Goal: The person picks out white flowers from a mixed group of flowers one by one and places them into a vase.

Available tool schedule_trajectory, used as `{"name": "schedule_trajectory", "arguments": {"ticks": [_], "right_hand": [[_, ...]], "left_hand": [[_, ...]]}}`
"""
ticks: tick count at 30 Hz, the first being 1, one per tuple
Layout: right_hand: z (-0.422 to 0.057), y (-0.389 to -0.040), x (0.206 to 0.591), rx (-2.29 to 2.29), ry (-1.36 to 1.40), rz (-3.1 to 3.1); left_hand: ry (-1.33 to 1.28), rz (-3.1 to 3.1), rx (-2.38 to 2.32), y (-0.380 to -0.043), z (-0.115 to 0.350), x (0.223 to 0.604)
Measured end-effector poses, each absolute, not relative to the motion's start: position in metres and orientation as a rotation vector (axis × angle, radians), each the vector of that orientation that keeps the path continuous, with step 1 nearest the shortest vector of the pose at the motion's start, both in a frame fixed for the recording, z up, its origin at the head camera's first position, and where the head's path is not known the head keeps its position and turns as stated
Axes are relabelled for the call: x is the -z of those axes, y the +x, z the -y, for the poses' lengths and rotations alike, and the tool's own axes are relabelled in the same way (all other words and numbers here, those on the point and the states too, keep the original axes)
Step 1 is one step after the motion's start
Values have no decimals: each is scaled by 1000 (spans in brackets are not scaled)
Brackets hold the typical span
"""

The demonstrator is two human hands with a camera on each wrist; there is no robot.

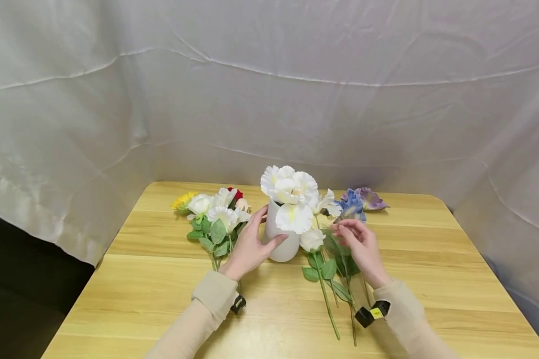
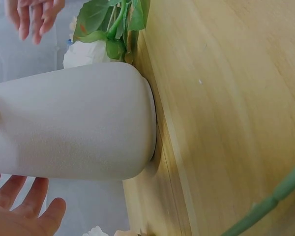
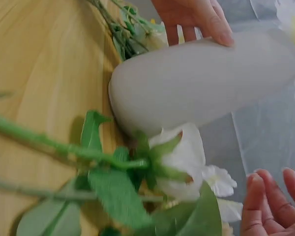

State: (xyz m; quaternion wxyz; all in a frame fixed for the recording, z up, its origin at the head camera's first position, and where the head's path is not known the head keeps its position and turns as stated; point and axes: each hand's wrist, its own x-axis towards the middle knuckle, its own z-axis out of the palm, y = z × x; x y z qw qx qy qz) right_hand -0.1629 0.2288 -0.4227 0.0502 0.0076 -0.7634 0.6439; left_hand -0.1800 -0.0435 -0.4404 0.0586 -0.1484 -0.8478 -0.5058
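Note:
A white vase [image 1: 284, 253] stands upright near the middle of the table, holding large white ruffled flowers [image 1: 292, 194]. My left hand [image 1: 248, 249] holds the vase's left side, its thumb across the front; the left wrist view shows the vase [image 2: 78, 123] between thumb and fingers. To the right, my right hand [image 1: 360, 248] hovers above flower stems, fingers loosely bent, with nothing visible in them. Below and left of that hand lies a white rose [image 1: 312, 240] with green leaves. Blue [image 1: 352, 203] and purple [image 1: 371, 199] flowers lie beyond it.
Left of the vase lies a bunch with a yellow flower [image 1: 182, 201], a white rose [image 1: 200, 204], a red flower [image 1: 236, 194] and green leaves [image 1: 217, 232]. A pale curtain [image 1: 269, 109] surrounds the wooden table [image 1: 431, 279] at the back and sides.

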Motion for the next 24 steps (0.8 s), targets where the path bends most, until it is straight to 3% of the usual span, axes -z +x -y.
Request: {"name": "schedule_trajectory", "arguments": {"ticks": [9, 24], "right_hand": [[-252, -145, 426, -1804, 230, 2703], [-237, -148, 447, -1407, 654, 3121]], "left_hand": [[-476, 2556, 1499, -180, 45, 439], [-491, 2536, 1514, -179, 45, 440]]}}
